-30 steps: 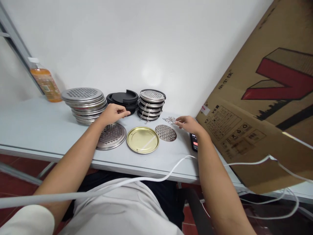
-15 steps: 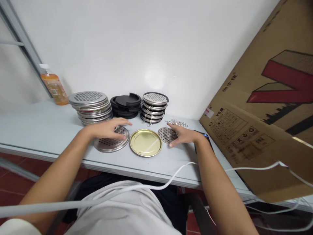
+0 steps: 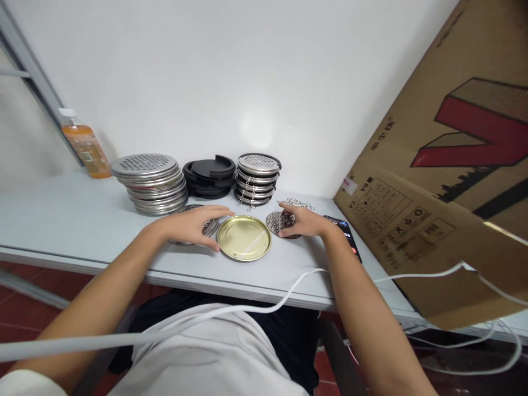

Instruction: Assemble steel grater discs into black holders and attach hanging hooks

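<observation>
A shallow round gold-coloured metal lid (image 3: 244, 237) lies on the table in front of me, its raised rim upward. My left hand (image 3: 190, 224) is spread at the lid's left edge, thumb and fingers apart. It covers much of a silver perforated metal disc (image 3: 210, 226) beneath it. On the other side, my right hand (image 3: 304, 221) rests over a small dark perforated disc (image 3: 277, 221), with thumb and fingers apart around its right part. Whether its fingertips touch that disc cannot be made out. Behind the right hand lies a small heap of thin metal chains or hooks (image 3: 299, 204).
Along the wall stand a stack of silver perforated discs (image 3: 157, 190), black round holders (image 3: 210, 176) and a stack of discs in black holders (image 3: 258, 179). An orange bottle (image 3: 87, 146), a phone (image 3: 345, 235), a large cardboard box (image 3: 412, 192) and a white cable (image 3: 284, 300) are around.
My left hand has moved right, from above the silver perforated disc to the gold lid's edge. My right hand has stayed at the small disc, its fingers slightly closer together.
</observation>
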`<move>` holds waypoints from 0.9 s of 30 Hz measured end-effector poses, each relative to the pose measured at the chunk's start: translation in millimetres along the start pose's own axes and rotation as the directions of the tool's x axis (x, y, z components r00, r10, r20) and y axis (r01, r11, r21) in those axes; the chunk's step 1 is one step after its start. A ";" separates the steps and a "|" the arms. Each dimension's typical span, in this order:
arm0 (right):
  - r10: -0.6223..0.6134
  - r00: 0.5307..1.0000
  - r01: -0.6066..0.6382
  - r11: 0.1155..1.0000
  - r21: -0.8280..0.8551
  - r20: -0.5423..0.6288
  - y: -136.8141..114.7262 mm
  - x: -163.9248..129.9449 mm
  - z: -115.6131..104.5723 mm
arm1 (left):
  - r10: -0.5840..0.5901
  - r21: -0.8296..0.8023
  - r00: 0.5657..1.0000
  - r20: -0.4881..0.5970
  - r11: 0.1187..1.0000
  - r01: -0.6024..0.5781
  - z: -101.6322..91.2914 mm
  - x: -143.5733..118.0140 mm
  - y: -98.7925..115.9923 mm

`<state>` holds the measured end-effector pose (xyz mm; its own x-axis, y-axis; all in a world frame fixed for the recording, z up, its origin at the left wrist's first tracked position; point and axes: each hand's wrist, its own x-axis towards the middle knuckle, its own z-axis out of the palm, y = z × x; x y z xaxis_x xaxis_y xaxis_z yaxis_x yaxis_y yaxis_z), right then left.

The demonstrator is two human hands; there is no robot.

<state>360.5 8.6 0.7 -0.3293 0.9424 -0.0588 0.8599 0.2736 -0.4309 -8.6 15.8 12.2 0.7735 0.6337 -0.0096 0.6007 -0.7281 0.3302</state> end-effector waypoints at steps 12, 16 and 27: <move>0.005 0.978 0.007 0.998 0.056 -0.210 10.5 -7.8 -14.6 | -0.043 0.075 0.990 -0.132 0.996 0.053 36.7 12.6 15.7; -0.138 0.959 0.165 0.982 0.091 -0.247 -7.2 -5.8 -7.3 | -0.037 0.074 0.984 -0.175 0.996 0.051 37.0 13.7 18.4; -0.215 0.951 0.152 0.950 -0.273 -0.221 -55.8 0.9 21.7 | -0.011 0.106 0.965 -0.260 0.994 0.040 36.4 14.3 17.9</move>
<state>303.7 -10.0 5.2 -0.4123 0.8801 0.2355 0.8734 0.4554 -0.1728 20.5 2.3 -16.3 0.6874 0.6880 0.2328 0.6493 -0.7257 0.2275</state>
